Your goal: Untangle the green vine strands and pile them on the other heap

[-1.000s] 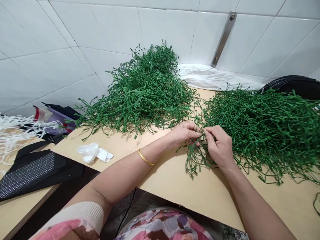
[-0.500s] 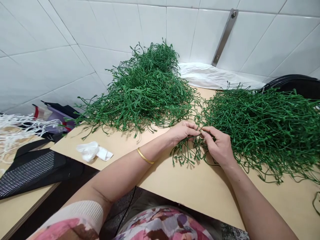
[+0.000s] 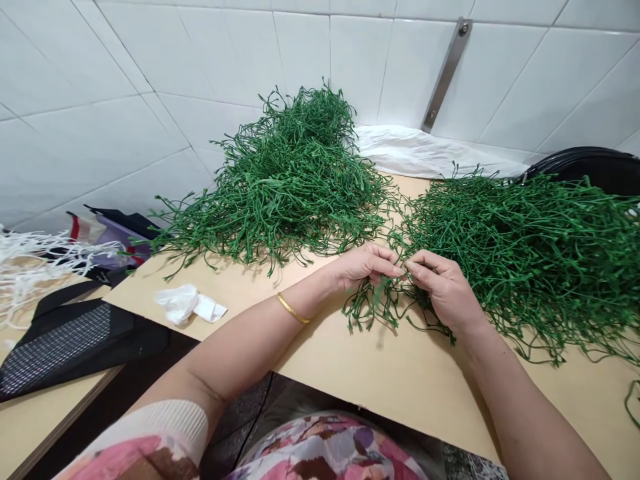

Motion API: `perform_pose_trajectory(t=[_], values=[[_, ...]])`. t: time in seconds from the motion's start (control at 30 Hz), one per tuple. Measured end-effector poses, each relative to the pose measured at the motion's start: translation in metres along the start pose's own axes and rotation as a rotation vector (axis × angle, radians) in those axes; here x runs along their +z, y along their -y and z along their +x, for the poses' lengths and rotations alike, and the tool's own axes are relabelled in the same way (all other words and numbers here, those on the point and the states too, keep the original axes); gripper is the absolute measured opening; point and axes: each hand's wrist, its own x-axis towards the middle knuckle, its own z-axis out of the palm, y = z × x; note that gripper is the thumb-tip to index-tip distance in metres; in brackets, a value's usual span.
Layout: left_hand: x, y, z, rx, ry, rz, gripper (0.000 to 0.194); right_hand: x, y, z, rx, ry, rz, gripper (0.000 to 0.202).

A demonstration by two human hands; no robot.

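Note:
My left hand (image 3: 367, 265) and my right hand (image 3: 447, 288) meet over the table, thumbs and forefingers pinched together almost tip to tip. Between them runs a thin green cord, mostly covered by the fingers. Under both hands hangs a small bunch of green cords (image 3: 367, 310) with knotted or flared ends. Beyond my left hand rises a big heap of the same green cords (image 3: 295, 180). To the right of my right hand spreads a second heap of green cords (image 3: 540, 253), with loose strands reaching towards the fingers.
A crumpled white tissue (image 3: 185, 303) lies on the wooden tabletop (image 3: 320, 353). White cords (image 3: 30, 267) and a black mesh item (image 3: 65, 347) rest on another surface at left. White cloth (image 3: 415, 150) and a round black object (image 3: 585, 170) stand by the tiled wall.
Both hands keep their pinch, with the fingertips slightly farther apart. My right hand has shifted a little right and down, and the cord ends below have moved, one now sticking out under that hand.

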Motion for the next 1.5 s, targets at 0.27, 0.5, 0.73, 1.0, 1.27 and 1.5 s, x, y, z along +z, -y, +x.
perform_pose_trajectory(t=[0.27, 0.5, 0.73, 1.0, 1.27, 1.5], values=[[0.001, 0.001, 0.002, -0.032, -0.033, -0.074, 0.020, 0.002, -0.005, 0.000, -0.008, -0.060, -0.047, 0.021], [0.003, 0.005, 0.005, 0.012, -0.120, 0.023, 0.026, 0.006, -0.009, -0.001, -0.197, -0.119, -0.415, 0.019], [0.005, 0.002, 0.000, 0.090, 0.013, -0.030, 0.023, -0.001, -0.002, 0.003, 0.043, -0.069, 0.186, 0.023], [-0.008, 0.009, 0.014, 0.078, -0.247, -0.304, 0.020, -0.018, 0.000, -0.001, -0.217, -0.674, -0.715, 0.032], [0.004, 0.018, 0.013, 0.100, -0.283, -0.278, 0.032, -0.008, -0.006, 0.000, -0.473, -0.694, -1.046, 0.028], [0.003, 0.020, 0.013, 0.130, -0.231, -0.210, 0.031, 0.011, -0.015, -0.001, -0.452, -0.225, -0.903, 0.021]])
